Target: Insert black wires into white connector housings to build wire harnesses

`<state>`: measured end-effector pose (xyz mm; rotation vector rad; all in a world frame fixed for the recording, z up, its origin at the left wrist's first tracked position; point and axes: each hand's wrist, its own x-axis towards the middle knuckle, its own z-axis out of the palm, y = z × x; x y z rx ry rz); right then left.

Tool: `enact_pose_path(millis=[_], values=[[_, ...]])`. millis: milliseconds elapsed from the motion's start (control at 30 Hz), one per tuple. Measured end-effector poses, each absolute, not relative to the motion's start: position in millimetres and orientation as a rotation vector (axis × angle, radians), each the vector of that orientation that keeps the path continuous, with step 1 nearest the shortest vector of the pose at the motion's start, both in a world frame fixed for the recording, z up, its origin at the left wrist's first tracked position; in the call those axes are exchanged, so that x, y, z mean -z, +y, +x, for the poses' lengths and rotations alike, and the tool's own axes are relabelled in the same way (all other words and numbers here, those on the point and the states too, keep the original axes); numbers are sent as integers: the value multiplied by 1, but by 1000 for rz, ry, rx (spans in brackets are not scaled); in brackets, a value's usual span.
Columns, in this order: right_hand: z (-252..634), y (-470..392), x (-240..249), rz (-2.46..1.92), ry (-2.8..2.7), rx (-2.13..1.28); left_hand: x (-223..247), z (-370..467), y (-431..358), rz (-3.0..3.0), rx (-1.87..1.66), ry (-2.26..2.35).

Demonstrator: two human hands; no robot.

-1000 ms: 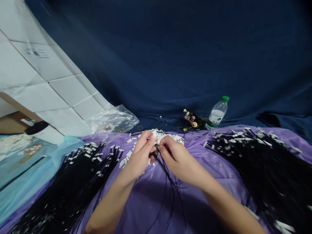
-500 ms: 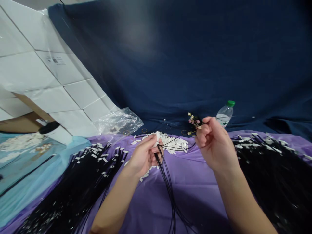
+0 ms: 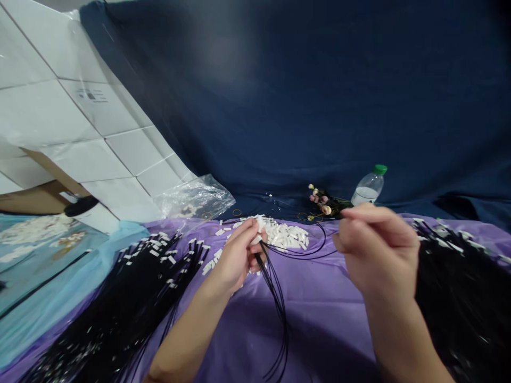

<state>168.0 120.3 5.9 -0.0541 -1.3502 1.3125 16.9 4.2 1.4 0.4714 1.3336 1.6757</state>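
My left hand (image 3: 235, 260) is closed around small white tabs (image 3: 258, 236) and the upper ends of several thin black cords (image 3: 275, 298), whose lengths hang down in front of the purple cloth (image 3: 319, 303). Out to the right, my right hand (image 3: 377, 250) is pinched shut on a thin black cord that runs across from the left hand. Another part of the cord curves in a loop between the hands. Behind my left fingers lies a loose pile of white tabs (image 3: 285, 235). The right fingertips are partly hidden by the hand itself.
Bundles of black cords with white tabs lie at left (image 3: 107, 314) and right (image 3: 459, 298). Behind stand a green-capped bottle (image 3: 368, 190), small flowers (image 3: 321, 202) and a clear plastic bag (image 3: 199, 197). A cardboard box (image 3: 43, 194) sits at far left.
My right hand has moved right and down, nearer to me, drawing the cord along. My left hand stays almost in place with the cords and tabs.
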Motion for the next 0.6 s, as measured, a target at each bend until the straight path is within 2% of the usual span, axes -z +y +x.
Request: enact_pose_path(millis=[100,200,600], values=[[154,107,1,-143,-1683,-817,-3,19,3,477,-1700,1329],[141,105,7,-153,-1778,-580,-5,21,1,470,-1681,1319],[134,109,15,-186,-1841,-583,-6,24,-4,538,-1606,1320]])
